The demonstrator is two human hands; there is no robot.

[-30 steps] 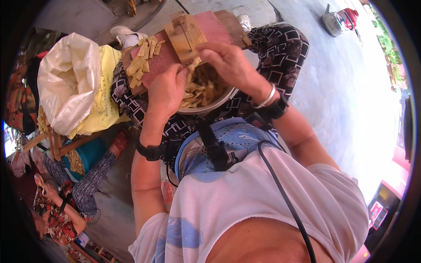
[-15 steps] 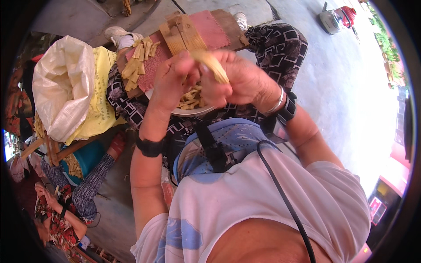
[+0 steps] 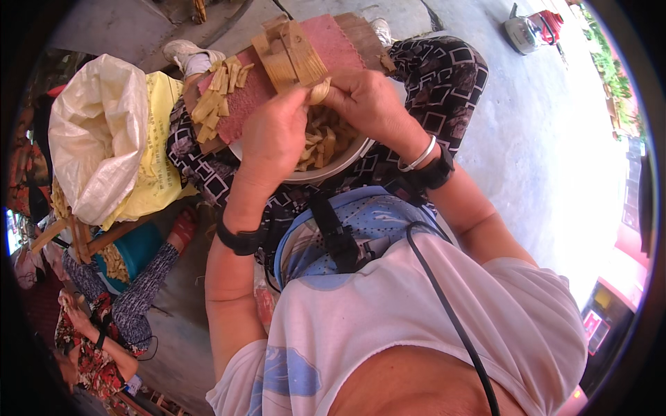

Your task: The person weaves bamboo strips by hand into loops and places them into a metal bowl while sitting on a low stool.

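Observation:
Between my two hands a pale yellow, flat fibrous strip [image 3: 319, 91] is bent into a loop. My left hand [image 3: 274, 135] pinches it from one side, its fingertips partly hidden behind the back of the hand. Thumb and fingers of my right hand [image 3: 371, 104] close on the other side of the strip. Right below them, a pale bowl [image 3: 326, 175] rests at my lap, holding many yellowish pieces [image 3: 325, 142]. Beyond my hands stands a ridged wooden block [image 3: 288, 55] on a pink textured mat [image 3: 243, 104]. Flat yellow strips [image 3: 216, 97] lie piled at the mat's left.
A white woven sack [image 3: 97, 139] with a yellow one [image 3: 163, 132] stands at my left. Behind it, a co-worker [image 3: 104, 333] sits by a teal basin [image 3: 142, 246] of similar pieces. A metal kettle [image 3: 524, 35] is on the floor, far right.
The longer bent strip has become a small tight loop between my fingertips. My right hand has turned and moved slightly up, uncovering more of the bowl.

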